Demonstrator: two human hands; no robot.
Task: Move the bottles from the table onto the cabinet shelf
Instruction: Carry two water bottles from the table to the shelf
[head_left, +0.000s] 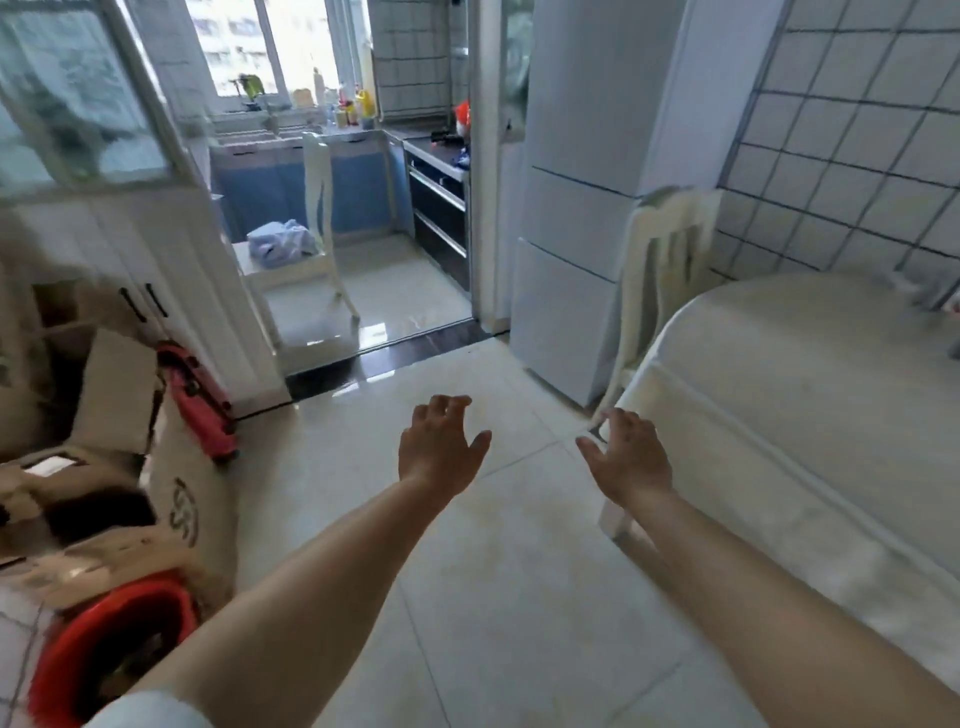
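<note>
Both my arms reach forward over the tiled floor. My left hand (440, 447) hangs in mid-air with fingers loosely spread and holds nothing. My right hand (628, 457) is also empty, fingers relaxed, close to the rounded left end of the white-covered table (810, 395). No bottle shows on the visible part of the table; a blurred object sits at its far right edge. The white cabinet (156, 291) with dark handles and glass upper doors stands at the left. Small bottles (358, 104) line the far kitchen windowsill.
A white fridge (582, 208) and a white chair (670, 260) stand behind the table. Cardboard boxes (104, 467), a red case (200, 405) and a red basin (119, 649) crowd the left floor. Another chair (311, 244) with blue cloth sits in the kitchen doorway.
</note>
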